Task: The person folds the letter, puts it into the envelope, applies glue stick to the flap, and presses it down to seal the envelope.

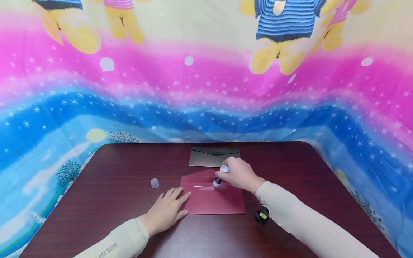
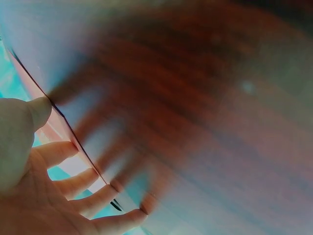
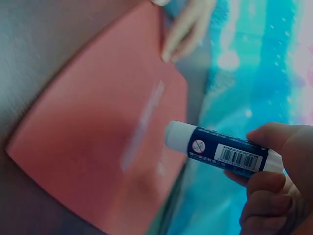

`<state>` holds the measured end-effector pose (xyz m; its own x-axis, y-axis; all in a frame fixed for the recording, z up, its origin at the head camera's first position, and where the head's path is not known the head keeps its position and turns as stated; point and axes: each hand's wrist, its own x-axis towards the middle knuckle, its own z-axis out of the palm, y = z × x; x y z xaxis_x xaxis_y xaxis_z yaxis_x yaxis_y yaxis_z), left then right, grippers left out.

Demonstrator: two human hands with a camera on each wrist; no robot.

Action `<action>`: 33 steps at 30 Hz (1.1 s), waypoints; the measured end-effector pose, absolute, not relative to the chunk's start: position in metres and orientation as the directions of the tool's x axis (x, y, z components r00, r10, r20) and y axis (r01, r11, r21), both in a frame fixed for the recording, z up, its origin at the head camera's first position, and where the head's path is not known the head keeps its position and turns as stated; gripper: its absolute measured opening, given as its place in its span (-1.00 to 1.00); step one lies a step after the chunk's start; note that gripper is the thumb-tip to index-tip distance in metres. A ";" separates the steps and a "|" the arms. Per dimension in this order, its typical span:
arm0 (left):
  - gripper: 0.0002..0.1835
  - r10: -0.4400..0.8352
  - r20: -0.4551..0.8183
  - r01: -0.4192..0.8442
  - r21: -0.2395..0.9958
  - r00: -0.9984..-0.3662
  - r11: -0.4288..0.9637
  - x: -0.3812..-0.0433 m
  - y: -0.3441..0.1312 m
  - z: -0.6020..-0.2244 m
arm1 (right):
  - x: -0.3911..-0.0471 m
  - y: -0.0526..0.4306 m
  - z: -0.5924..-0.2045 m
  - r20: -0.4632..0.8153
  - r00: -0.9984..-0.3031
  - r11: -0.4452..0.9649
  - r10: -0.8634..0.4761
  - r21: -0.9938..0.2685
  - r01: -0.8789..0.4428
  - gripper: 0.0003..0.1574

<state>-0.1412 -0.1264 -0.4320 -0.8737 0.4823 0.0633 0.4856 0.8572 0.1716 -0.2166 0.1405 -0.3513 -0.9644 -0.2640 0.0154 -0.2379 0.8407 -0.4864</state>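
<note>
A red envelope (image 1: 213, 202) lies on the table with its flap unfolded toward the far side. Across it, just below the flap, runs a pale streak of glue (image 1: 203, 186). My right hand (image 1: 241, 172) grips a glue stick (image 3: 225, 150) with a dark blue label and a white end, tilted with that end down at the streak. The left hand (image 1: 167, 209) rests spread at the envelope's left edge, fingertips on the paper and the table. In the left wrist view the left fingers (image 2: 78, 186) are straight and apart.
A dark grey envelope (image 1: 206, 158) lies behind the red one, partly behind the right hand. The clear glue stick cap (image 1: 154, 183) stands left of the red envelope. A patterned cloth (image 1: 206, 89) hangs around the brown table (image 1: 113, 172).
</note>
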 end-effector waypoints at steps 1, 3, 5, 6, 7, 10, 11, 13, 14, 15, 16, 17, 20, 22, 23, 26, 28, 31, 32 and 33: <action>-0.42 0.483 0.062 0.486 0.171 -0.873 0.857 -0.141 -0.126 -0.432 | -0.215 0.137 -0.354 0.015 -0.962 0.835 -0.274 -0.493 -0.246 -0.71; -0.42 0.483 0.060 0.486 0.171 -0.874 0.857 -0.140 -0.126 -0.431 | -0.211 0.131 -0.359 0.024 -0.956 0.823 -0.292 -0.504 -0.264 -0.71; -0.42 0.483 0.057 0.485 0.171 -0.874 0.857 -0.141 -0.126 -0.431 | -0.209 0.124 -0.365 0.042 -0.951 0.809 -0.305 -0.516 -0.283 -0.74; -0.42 0.484 0.056 0.486 0.170 -0.873 0.857 -0.141 -0.126 -0.431 | -0.208 0.121 -0.368 0.050 -0.948 0.801 -0.313 -0.522 -0.292 -0.75; -0.42 0.486 0.056 0.488 0.168 -0.872 0.857 -0.141 -0.126 -0.431 | -0.208 0.119 -0.370 0.060 -0.945 0.797 -0.322 -0.522 -0.305 -0.77; -0.42 0.488 0.059 0.491 0.159 -0.871 0.857 -0.142 -0.126 -0.432 | -0.208 0.111 -0.375 0.083 -0.934 0.790 -0.346 -0.512 -0.338 -0.78; -0.42 0.490 0.061 0.493 0.156 -0.870 0.856 -0.142 -0.126 -0.432 | -0.209 0.109 -0.377 0.086 -0.931 0.788 -0.354 -0.509 -0.346 -0.78; -0.41 0.492 0.063 0.496 0.150 -0.868 0.856 -0.142 -0.127 -0.432 | -0.209 0.105 -0.379 0.091 -0.928 0.786 -0.362 -0.506 -0.356 -0.77; -0.41 0.492 0.064 0.496 0.147 -0.868 0.856 -0.142 -0.127 -0.433 | -0.210 0.103 -0.379 0.092 -0.926 0.786 -0.365 -0.504 -0.360 -0.77; -0.41 0.493 0.063 0.497 0.145 -0.868 0.856 -0.142 -0.127 -0.433 | -0.210 0.102 -0.380 0.091 -0.925 0.787 -0.369 -0.499 -0.363 -0.77; -0.41 0.494 0.063 0.497 0.141 -0.867 0.856 -0.142 -0.127 -0.433 | -0.210 0.101 -0.380 0.088 -0.924 0.790 -0.372 -0.493 -0.365 -0.77; -0.41 0.493 0.063 0.497 0.139 -0.868 0.856 -0.142 -0.127 -0.433 | -0.211 0.100 -0.381 0.086 -0.923 0.795 -0.375 -0.483 -0.368 -0.77; -0.41 0.494 0.063 0.498 0.135 -0.867 0.857 -0.142 -0.127 -0.433 | -0.212 0.098 -0.381 0.070 -0.924 0.809 -0.376 -0.461 -0.364 -0.75; -0.41 0.494 0.065 0.498 0.132 -0.867 0.857 -0.142 -0.127 -0.433 | -0.212 0.099 -0.381 0.056 -0.927 0.818 -0.371 -0.452 -0.355 -0.73; -0.42 0.495 0.067 0.499 0.131 -0.867 0.857 -0.142 -0.127 -0.433 | -0.213 0.100 -0.380 0.049 -0.929 0.822 -0.367 -0.451 -0.348 -0.72; -0.42 0.496 0.072 0.501 0.127 -0.865 0.856 -0.142 -0.127 -0.433 | -0.214 0.102 -0.379 0.029 -0.934 0.835 -0.357 -0.439 -0.333 -0.70; -0.42 0.497 0.074 0.502 0.129 -0.865 0.855 -0.141 -0.126 -0.433 | -0.214 0.104 -0.377 0.021 -0.935 0.844 -0.354 -0.423 -0.329 -0.71; -0.42 0.493 0.070 0.498 0.137 -0.867 0.856 -0.141 -0.126 -0.433 | -0.214 0.109 -0.375 0.010 -0.937 0.855 -0.350 -0.405 -0.324 -0.72; -0.42 0.491 0.068 0.496 0.140 -0.868 0.857 -0.141 -0.126 -0.433 | -0.214 0.110 -0.374 0.005 -0.938 0.859 -0.346 -0.402 -0.318 -0.73; -0.42 0.490 0.065 0.494 0.142 -0.869 0.858 -0.141 -0.126 -0.433 | -0.214 0.112 -0.373 0.000 -0.940 0.861 -0.341 -0.402 -0.312 -0.73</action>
<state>-0.1405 -0.1257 -0.4328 -0.8694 0.4898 0.0647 0.4939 0.8578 0.1423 -0.2137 0.1119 -0.3735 -0.9401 -0.3410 0.0004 -0.3123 0.8607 -0.4021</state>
